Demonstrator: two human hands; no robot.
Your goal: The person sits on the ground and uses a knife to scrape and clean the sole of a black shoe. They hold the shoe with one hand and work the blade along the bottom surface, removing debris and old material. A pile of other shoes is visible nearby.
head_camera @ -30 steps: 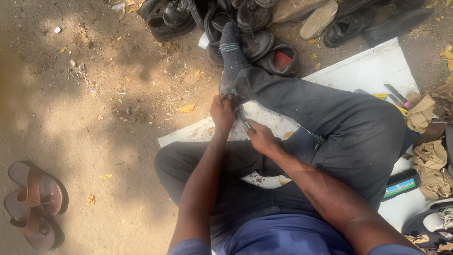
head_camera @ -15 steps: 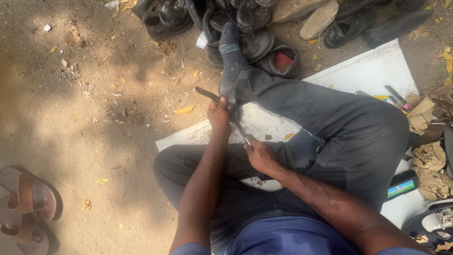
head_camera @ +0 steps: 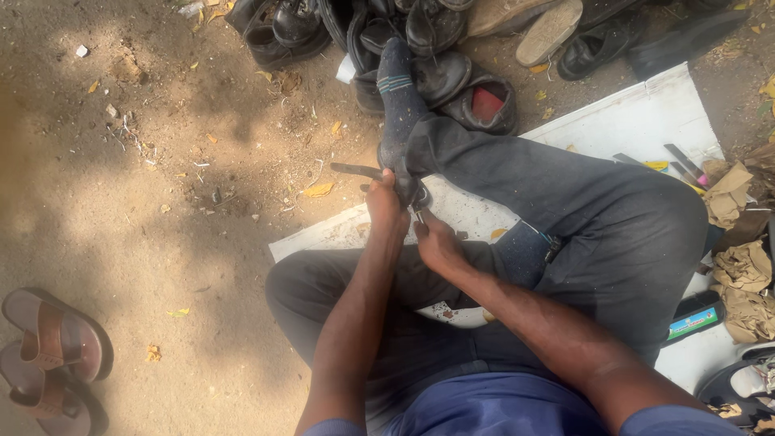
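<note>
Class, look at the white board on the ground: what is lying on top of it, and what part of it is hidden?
On the white board lie small hand tools, crumpled brown paper and the person's crossed legs. The legs cover its middle, so anything beneath them cannot be seen.

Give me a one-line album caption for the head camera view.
Seated on dusty ground, left hand and right hand work a dark tool beside piled shoes.

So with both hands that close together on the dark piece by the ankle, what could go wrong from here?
The left hand grips a dark strip against the socked foot. The right hand works a small metal tool right beside it. A slip could jab the left fingers or the ankle, since only a sock covers it. The piece is braced on a leg, not a firm surface, so it may shift. More tools lie loose by the knee.
</note>
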